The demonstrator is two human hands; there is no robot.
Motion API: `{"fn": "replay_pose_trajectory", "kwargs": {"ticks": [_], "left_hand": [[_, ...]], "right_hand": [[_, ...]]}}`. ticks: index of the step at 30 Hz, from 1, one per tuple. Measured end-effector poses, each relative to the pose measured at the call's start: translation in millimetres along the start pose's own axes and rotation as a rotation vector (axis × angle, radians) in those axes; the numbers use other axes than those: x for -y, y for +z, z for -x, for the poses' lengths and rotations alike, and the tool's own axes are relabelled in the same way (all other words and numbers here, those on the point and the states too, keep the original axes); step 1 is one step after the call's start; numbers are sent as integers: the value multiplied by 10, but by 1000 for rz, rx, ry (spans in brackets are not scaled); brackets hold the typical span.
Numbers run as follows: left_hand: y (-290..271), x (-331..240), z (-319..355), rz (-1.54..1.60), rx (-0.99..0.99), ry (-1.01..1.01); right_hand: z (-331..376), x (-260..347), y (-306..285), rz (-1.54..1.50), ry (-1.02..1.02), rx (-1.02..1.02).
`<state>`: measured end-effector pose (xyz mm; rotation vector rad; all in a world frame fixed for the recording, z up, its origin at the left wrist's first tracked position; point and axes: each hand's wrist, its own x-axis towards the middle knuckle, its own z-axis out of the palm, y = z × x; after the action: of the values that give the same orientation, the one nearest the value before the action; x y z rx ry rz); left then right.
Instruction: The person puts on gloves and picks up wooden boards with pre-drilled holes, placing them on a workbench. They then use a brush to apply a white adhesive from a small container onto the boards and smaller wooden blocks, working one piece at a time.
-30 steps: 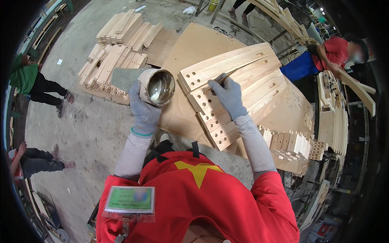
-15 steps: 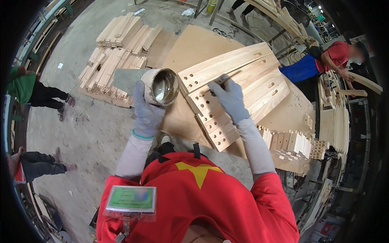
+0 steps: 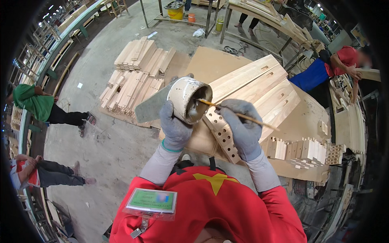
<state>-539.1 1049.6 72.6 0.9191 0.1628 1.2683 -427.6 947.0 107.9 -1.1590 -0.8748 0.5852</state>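
Note:
In my left hand (image 3: pixel 176 128), gloved in grey, is a whitish, stained round pot (image 3: pixel 178 99), tilted with its mouth to the right. Some pale, shiny stuff shows inside it. A flat grey-green board (image 3: pixel 152 106) sticks out past the pot's left side; whether it is joined to the pot I cannot tell. My gloved right hand (image 3: pixel 245 128) is closed around a thin wooden stick (image 3: pixel 210 103), whose far tip reaches into the pot's mouth. Beyond and beneath that hand lie pale wooden slats (image 3: pixel 259 83) side by side, with round holes (image 3: pixel 224 141) at their near ends.
Stacked wooden pieces (image 3: pixel 135 81) lie at the far left on cardboard (image 3: pixel 210 60). More short wooden blocks (image 3: pixel 300 150) stand on the right. Two people are at the left, one in a green shirt (image 3: pixel 34 101). Another person in red (image 3: pixel 340 60) handles wood at the right.
My right hand has come back from over the slats' holes, and the stick's tip is now in the pot. The pot has shifted right, closer to that hand. The whole view has shifted too.

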Motion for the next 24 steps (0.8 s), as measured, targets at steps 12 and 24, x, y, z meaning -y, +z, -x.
{"fn": "replay_pose_trajectory", "kwargs": {"ticks": [12,24], "left_hand": [[-77,-113,-99,175,-64,1],[-7,-267,-271,255,79,-78]], "right_hand": [[318,-17,-68,357,-469,365],[235,-49,179,-118,-218,61]]}}
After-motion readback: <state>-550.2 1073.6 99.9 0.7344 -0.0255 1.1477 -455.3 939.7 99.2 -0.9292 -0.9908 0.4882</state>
